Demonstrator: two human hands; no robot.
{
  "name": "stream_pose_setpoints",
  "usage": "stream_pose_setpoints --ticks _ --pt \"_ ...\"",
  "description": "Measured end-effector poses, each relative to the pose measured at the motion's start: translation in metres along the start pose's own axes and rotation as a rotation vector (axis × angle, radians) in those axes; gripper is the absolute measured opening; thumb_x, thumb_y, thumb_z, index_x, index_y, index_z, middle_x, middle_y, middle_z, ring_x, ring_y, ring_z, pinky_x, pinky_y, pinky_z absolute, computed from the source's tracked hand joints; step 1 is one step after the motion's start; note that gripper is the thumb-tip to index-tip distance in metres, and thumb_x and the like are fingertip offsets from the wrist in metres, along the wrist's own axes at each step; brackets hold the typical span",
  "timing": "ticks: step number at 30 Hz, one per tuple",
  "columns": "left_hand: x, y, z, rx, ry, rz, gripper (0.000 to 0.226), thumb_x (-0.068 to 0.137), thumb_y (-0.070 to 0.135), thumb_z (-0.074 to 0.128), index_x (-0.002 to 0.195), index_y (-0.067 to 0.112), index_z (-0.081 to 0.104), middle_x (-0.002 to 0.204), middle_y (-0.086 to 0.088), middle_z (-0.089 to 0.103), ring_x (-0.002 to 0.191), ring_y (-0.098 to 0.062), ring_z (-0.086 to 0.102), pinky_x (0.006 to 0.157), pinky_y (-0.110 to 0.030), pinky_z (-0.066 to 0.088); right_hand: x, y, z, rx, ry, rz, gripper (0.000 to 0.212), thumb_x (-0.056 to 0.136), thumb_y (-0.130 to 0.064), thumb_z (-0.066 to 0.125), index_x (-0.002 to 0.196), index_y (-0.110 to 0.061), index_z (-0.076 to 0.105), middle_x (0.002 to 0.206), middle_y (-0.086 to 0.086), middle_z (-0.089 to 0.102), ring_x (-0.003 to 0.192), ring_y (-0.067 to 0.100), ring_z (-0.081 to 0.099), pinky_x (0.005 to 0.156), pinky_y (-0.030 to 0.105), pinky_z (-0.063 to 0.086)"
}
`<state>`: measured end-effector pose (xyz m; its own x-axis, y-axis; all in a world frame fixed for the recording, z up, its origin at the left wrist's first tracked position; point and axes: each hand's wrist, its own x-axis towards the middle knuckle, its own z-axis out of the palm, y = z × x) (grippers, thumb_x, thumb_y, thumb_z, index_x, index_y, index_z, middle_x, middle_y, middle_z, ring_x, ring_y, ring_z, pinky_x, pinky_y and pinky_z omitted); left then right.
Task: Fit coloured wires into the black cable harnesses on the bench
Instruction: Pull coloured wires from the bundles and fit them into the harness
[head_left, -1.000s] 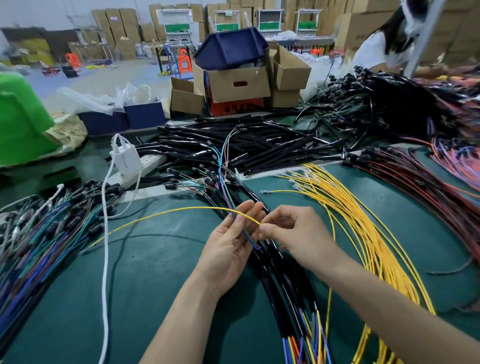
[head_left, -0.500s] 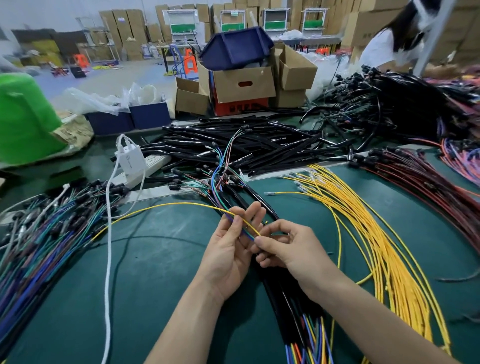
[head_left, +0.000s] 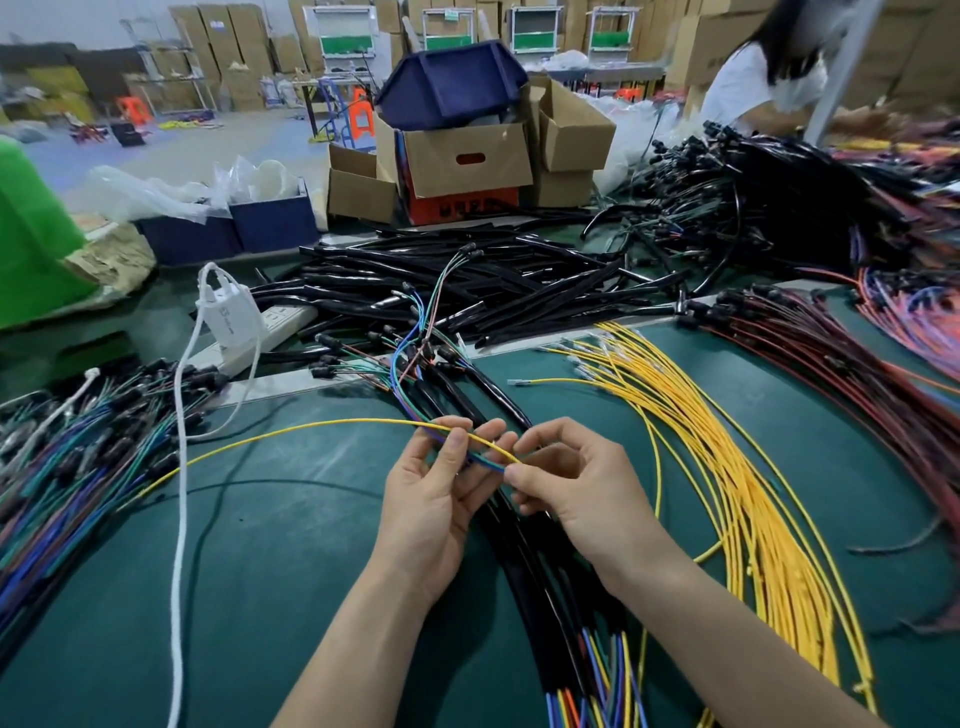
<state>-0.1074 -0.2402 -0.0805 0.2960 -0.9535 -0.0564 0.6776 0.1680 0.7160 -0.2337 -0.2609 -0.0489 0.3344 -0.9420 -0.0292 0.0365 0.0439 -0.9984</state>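
**Hazards, left to right.** The long free tail of the yellow wire arcs leftward over the worktop toward the white cord and the mixed-colour bundle; a snag there is likely to jerk the wire out of the pinch. At centre, the left hand is seen with fingers curled round the coloured leads of a black cable harness, the yellow wire being pressed across them by the thumb. The right hand has thumb and forefinger clamped on the wire's near end, just beside the left hand. Because the wire is thin and limp, buckling at the harness entry, hidden by the hands, is to be expected if it is pushed from too far back. Because several harnesses lie touching under the hands, the wrong one may be fed. The loose yellow wires near the right forearm could be dragged out of order.

**Surface and room.** The worktop is covered by a dark green mat. A green object is seen at far left, then a power strip, a heap of black sleeves, cardboard boxes topped by a blue bin, red-and-dark wires and a second person at far right. The background is filled by stacked cartons.
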Motion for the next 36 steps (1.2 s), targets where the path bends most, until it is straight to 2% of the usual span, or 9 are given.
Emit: stream_pose_setpoints --ticks 10,13,17,21,24,26,28,31,36 --pt "-0.003 -0.010 0.008 -0.080 -0.036 0.028 0.007 0.081 0.013 0.053 0.087 0.012 0.053 0.097 -0.014 0.073 0.091 -0.025 0.071 0.070 -0.027 0.057 0.007 -0.006 -0.010 0.372 -0.052 0.368 0.028 0.081 0.013 0.051 0.082 -0.014 0.058 0.060 0.007 0.059 0.052 0.014 0.052 0.048 0.019 0.043" --pt "-0.001 -0.009 0.006 -0.096 -0.005 0.021 0.008 0.079 0.014 0.053 0.087 0.013 0.054 0.096 -0.013 0.073 0.089 -0.022 0.072 0.067 -0.026 0.057 0.004 -0.007 -0.011 0.401 -0.103 0.348 0.022 0.083 0.012 0.057 0.080 -0.009 0.061 0.062 0.007 0.062 0.051 0.012 0.058 0.048 0.018 0.049" --pt "0.002 -0.009 0.004 -0.049 0.034 0.023 0.007 0.078 0.015 0.053 0.086 0.015 0.055 0.094 -0.011 0.074 0.087 -0.020 0.072 0.064 -0.025 0.057 -0.002 -0.009 -0.017 -0.114 -0.054 0.042 0.005 0.081 0.005 0.068 0.082 0.001 0.065 0.062 0.009 0.064 0.052 0.014 0.060 0.052 0.019 0.051" --pt "0.005 -0.006 0.000 -0.066 0.101 0.021 0.009 0.089 0.010 0.047 0.085 0.013 0.055 0.087 -0.010 0.075 0.081 -0.017 0.073 0.058 -0.022 0.057 0.001 -0.032 -0.057 -0.471 -0.138 -0.060 0.006 0.079 -0.009 0.073 0.074 -0.010 0.071 0.064 0.007 0.071 0.057 0.016 0.068 0.057 0.022 0.056" --pt "0.007 -0.007 0.002 -0.030 0.104 -0.028 0.016 0.095 0.008 0.042 0.085 0.011 0.054 0.085 -0.009 0.075 0.079 -0.015 0.073 0.057 -0.021 0.056 0.036 -0.046 -0.137 -0.774 0.214 -0.120 0.009 0.083 -0.010 0.068 0.075 -0.014 0.072 0.066 0.006 0.071 0.063 0.022 0.070 0.056 0.021 0.054" --pt "0.006 -0.009 0.003 -0.011 0.105 -0.042 0.017 0.096 0.007 0.041 0.086 0.011 0.054 0.084 -0.009 0.075 0.078 -0.015 0.073 0.056 -0.020 0.056 0.065 -0.044 -0.192 -1.184 0.463 -0.050 0.011 0.085 -0.007 0.063 0.087 -0.009 0.073 0.083 0.017 0.071 0.082 0.034 0.068 0.073 0.033 0.056" --pt "0.006 -0.009 0.004 -0.002 0.107 -0.052 0.017 0.096 0.007 0.041 0.086 0.011 0.054 0.083 -0.008 0.075 0.078 -0.015 0.073 0.055 -0.020 0.056 0.081 -0.030 -0.230 -1.460 0.559 0.091 0.017 0.086 -0.004 0.058 0.097 -0.004 0.071 0.097 0.025 0.066 0.093 0.040 0.063 0.082 0.043 0.053" --pt "0.007 -0.009 0.005 0.002 0.102 -0.057 0.016 0.095 0.007 0.042 0.086 0.011 0.054 0.084 -0.008 0.075 0.078 -0.015 0.073 0.055 -0.020 0.056 0.091 -0.010 -0.249 -1.611 0.567 0.150 0.017 0.086 -0.003 0.056 0.098 -0.001 0.068 0.095 0.027 0.065 0.092 0.042 0.062 0.077 0.042 0.052" --pt "0.005 -0.008 0.005 0.001 0.100 -0.058 0.014 0.094 0.008 0.044 0.088 0.009 0.056 0.085 -0.009 0.075 0.079 -0.015 0.073 0.055 -0.020 0.056 0.103 -0.007 -0.256 -1.559 0.619 0.179 0.015 0.085 0.000 0.055 0.097 0.002 0.065 0.097 0.028 0.061 0.091 0.043 0.060 0.077 0.042 0.051"
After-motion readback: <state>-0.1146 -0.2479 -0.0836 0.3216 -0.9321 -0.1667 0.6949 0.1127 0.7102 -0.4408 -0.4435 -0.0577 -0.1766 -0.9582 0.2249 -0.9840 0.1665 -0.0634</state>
